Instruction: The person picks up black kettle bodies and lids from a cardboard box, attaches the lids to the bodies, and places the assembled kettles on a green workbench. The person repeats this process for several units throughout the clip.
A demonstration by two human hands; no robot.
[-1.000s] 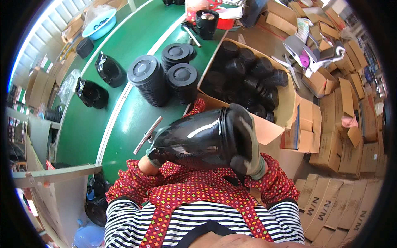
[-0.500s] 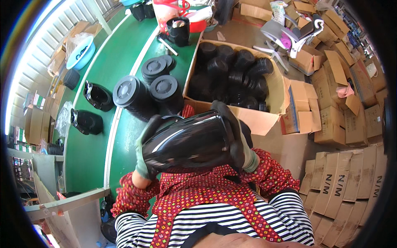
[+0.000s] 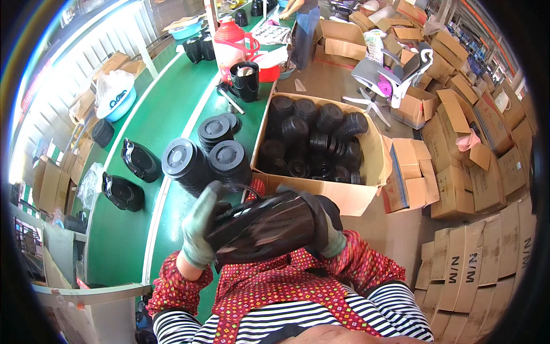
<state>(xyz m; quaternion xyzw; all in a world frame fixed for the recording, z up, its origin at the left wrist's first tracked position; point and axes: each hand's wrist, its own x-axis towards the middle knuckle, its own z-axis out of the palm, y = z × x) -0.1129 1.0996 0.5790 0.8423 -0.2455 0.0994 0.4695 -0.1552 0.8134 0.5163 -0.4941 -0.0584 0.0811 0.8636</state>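
The shell (image 3: 260, 226) is gripped between left hand (image 3: 200, 229) and right hand (image 3: 325, 226), apparently mid-turn, and steady two-handed support is called for next.

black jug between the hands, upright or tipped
Tipped: the jug is held sideways, one end at the left hand, the other at the right hand.

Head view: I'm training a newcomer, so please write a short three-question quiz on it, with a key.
1. True or false: the left hand and the right hand both hold the large black part.

2. What colour is the worktop under the stacked black discs?
A) White
B) Green
C) Red

3. Fill in: in the picture, the stacked black discs stand to the ____ of the open carton.

Key: 1. True; 2. B; 3. left
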